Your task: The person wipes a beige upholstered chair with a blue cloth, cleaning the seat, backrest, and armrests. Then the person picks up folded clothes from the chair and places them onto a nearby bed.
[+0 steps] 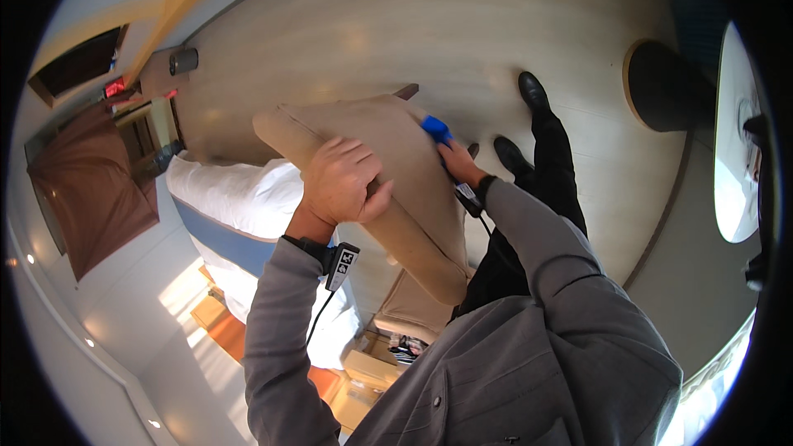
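A beige upholstered armchair stands in front of me, with a padded, rolled edge running along its near side. My right hand is closed round a blue cloth, which lies against the chair's right edge. Over the padded edge on the left is my left hand, its fingers curled in and the thumb a little apart. Nothing shows inside it. Whether it rests on the upholstery or hovers just above, I cannot tell. Both wrists wear dark straps with small wired devices.
To the left is a bed with white bedding and a blue band. A beige cushioned seat and cardboard boxes are close by me. A dark round stool and a white round table stand at the right. A small grey bin is far left.
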